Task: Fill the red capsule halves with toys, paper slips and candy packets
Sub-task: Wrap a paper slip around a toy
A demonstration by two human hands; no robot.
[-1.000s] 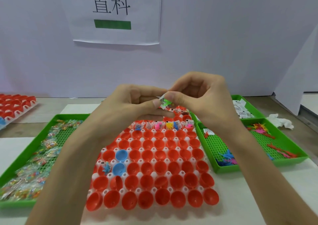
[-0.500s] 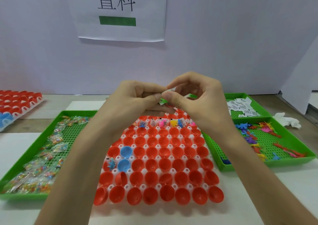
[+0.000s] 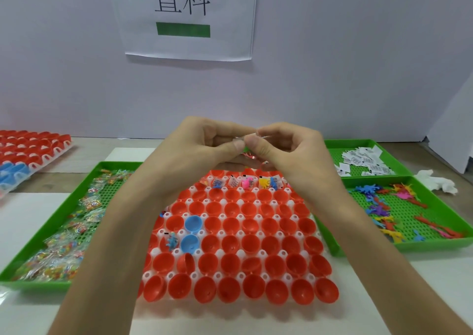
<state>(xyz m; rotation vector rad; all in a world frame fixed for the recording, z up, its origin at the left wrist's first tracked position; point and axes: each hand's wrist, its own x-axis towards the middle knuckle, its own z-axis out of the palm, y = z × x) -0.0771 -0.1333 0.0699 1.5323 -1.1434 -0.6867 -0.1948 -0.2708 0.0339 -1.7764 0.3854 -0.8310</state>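
Hands: left hand (image 3: 204,145) and right hand (image 3: 286,147) stayed together, thumbs and forefingers pinching one small clear packet (image 3: 252,156).
Place: above the far edge of the white holder (image 3: 258,217).
Change: the packet's green patch no longer showed.
Capsules: only the far row of red capsule halves (image 3: 240,232) held items.
Meaning: the packet was probably not yet dropped in.

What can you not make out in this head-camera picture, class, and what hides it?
Head view:
1. Small item pinched between left hand and right hand: fingertips cover most of it.
2. Print on paper slips: too small.
3. Far-left capsule tray: cut by the left edge.
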